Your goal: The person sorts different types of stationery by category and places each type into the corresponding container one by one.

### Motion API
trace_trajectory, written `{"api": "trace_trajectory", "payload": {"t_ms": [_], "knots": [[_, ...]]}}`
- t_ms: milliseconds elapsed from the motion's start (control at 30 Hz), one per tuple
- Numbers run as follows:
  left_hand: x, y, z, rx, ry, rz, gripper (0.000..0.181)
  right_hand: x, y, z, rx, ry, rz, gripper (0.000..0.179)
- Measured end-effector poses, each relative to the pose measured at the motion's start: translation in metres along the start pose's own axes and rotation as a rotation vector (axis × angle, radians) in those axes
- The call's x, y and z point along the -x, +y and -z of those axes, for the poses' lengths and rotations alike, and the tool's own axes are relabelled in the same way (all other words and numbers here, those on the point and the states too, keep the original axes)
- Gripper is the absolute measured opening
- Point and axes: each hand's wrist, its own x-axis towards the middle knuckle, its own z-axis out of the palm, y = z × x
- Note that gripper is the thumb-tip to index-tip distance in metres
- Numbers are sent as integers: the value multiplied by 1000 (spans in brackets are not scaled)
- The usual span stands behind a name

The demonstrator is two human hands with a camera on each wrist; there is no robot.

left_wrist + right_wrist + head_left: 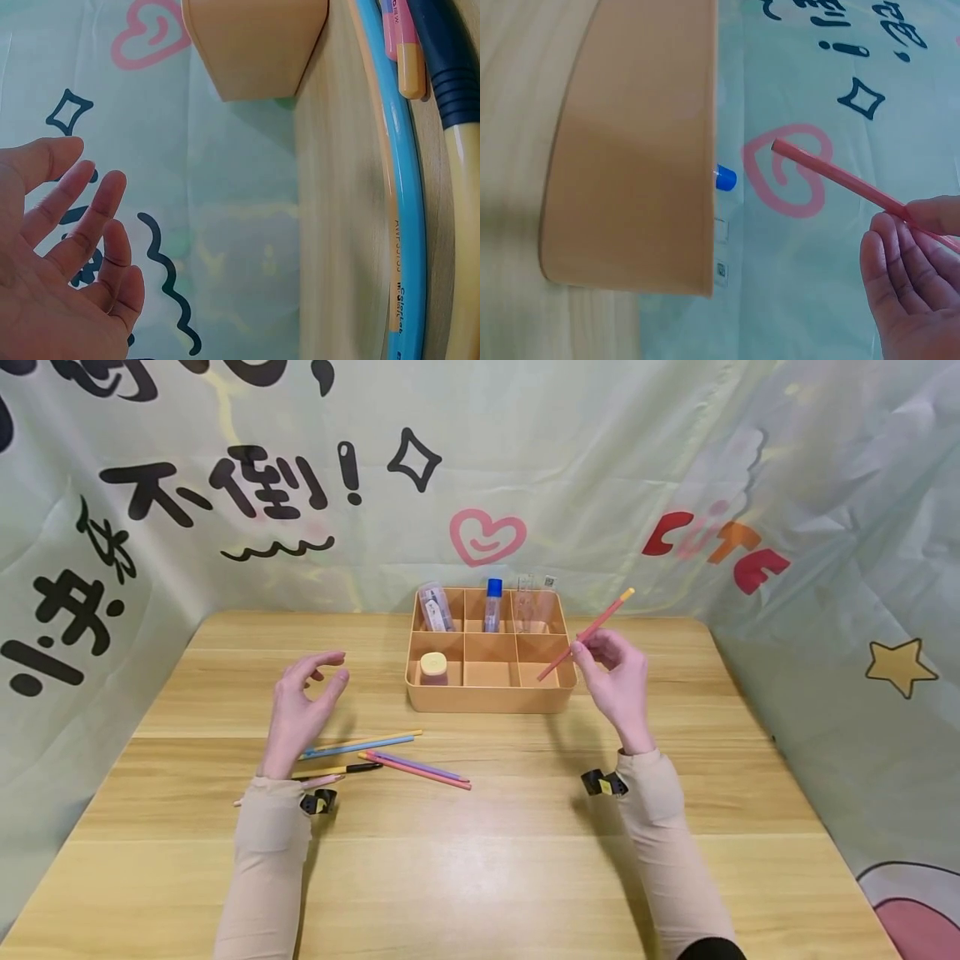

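Note:
Between thumb and fingertips, my right hand (618,681) pinches a pinkish-red pencil (603,620). The pencil slants, its yellow end up to the right and its lower end over the organizer's front right compartment in the head view. The right wrist view shows the plain end of the red pencil (832,174) pointing away from the fingers. My left hand (300,706) holds nothing, fingers loosely bent and thumb apart, above the left side of the table. Near it lie a blue pencil (360,747), a yellow-orange pencil (405,734), a black-and-yellow pen (363,767), a purple pencil (427,767) and a pink pencil (442,779).
A tan desk organizer (487,700) stands at the table's back. Its back compartments hold a clear case (437,608), a blue-capped tube (492,606) and clear containers (534,606); a cream-lidded bottle (433,668) stands front left. A printed cloth (585,485) hangs behind.

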Motion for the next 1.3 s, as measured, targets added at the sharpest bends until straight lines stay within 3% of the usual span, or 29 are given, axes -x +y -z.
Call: {"api": "trace_trajectory", "payload": {"t_ms": [167, 333, 533, 700, 833, 1067, 1300], "knots": [[0, 1, 0, 0, 2, -3, 31, -17, 2, 7, -92, -14, -69, 22], [0, 1, 0, 1, 0, -9, 31, -31, 5, 11, -61, -41, -112, 14], [0, -1, 0, 3, -2, -17, 31, -42, 22, 8, 85, -146, -208, 25], [0, -1, 0, 2, -7, -13, 31, -45, 34, 0, 257, -227, -240, 23], [1, -1, 0, 4, -12, -10, 31, -45, 38, -8, 290, -286, -281, 20], [1, -1, 0, 9, -17, -4, 31, -44, 44, -17, 439, -266, -260, 17], [0, -1, 0, 5, -17, -2, 31, -47, 48, -21, 480, -271, -226, 21]]}}
